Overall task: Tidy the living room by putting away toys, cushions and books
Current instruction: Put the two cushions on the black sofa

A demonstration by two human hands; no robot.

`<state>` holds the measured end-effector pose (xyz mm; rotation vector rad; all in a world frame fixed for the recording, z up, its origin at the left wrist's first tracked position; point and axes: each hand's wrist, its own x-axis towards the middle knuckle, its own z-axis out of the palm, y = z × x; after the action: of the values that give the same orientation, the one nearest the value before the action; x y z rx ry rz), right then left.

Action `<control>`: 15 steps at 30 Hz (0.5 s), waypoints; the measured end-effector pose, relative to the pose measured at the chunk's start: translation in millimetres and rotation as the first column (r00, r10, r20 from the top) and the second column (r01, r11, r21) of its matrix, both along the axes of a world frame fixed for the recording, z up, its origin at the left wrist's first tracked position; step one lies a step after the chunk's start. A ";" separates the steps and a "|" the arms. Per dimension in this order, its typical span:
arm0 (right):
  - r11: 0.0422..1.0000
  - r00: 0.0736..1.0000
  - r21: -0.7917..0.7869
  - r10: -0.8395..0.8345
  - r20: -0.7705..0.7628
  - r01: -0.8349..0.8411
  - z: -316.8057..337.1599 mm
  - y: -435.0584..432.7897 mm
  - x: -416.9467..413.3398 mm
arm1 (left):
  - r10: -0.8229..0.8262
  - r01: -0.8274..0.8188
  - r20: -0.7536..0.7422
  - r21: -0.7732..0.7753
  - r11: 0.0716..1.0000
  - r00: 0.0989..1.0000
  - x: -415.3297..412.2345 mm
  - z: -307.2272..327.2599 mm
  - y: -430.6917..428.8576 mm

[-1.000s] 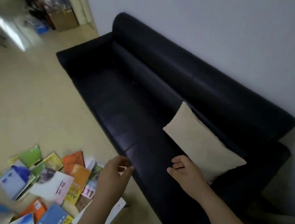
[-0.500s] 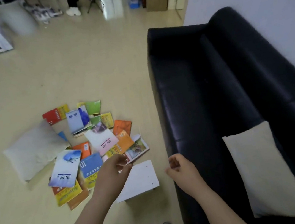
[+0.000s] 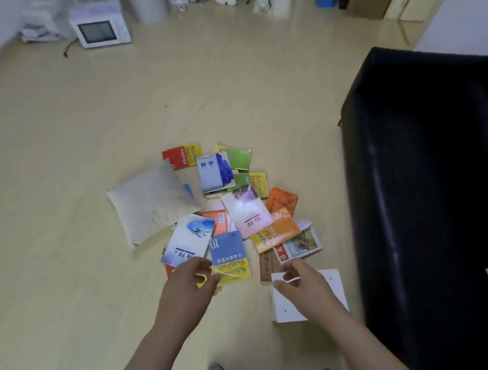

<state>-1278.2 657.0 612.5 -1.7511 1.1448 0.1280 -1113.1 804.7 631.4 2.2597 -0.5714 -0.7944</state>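
While both arms are reaching out over the floor [image 3: 63,151], the left hand [image 3: 188,290] is hovering at the near edge of the pile of books [image 3: 249,212], right by the corner of a blue-and-yellow book [image 3: 229,254]. Its fingers are curling loosely and aren't gripping anything. The right hand [image 3: 305,285] is hanging over a white board [image 3: 336,284] that's lying flat on the floor just beside the pile, and it's relaxed and empty too, as far as I can see.

The books are lying scattered and overlapping in the middle of the floor, covers facing every which way. A pale cushion [image 3: 150,205] is sitting on the floor against the left side of the pile, touching a few of the books. A black sofa [image 3: 428,193] is taking up the right side. A white microwave [image 3: 100,25] is sitting on the floor over by the far wall.
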 end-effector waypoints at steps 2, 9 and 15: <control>1.000 1.000 0.017 0.013 0.004 -0.013 -4.8 17.0 24.6 | 0.022 -0.021 -0.002 0.009 1.000 1.000 25.0 -1.0 20.7; 0.992 0.992 0.016 0.122 -0.021 -0.121 -14.6 56.5 122.4 | 0.126 -0.126 -0.033 0.007 0.992 0.991 106.2 -13.1 80.4; 0.981 0.979 -0.006 0.193 -0.060 -0.193 -25.3 51.2 190.6 | 0.182 -0.182 -0.028 0.018 0.983 0.983 157.5 -23.0 93.8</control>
<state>-1087.6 708.2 587.2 -1.8773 1.0168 0.2930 -955.6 898.6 608.4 2.2717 -0.3396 -0.7407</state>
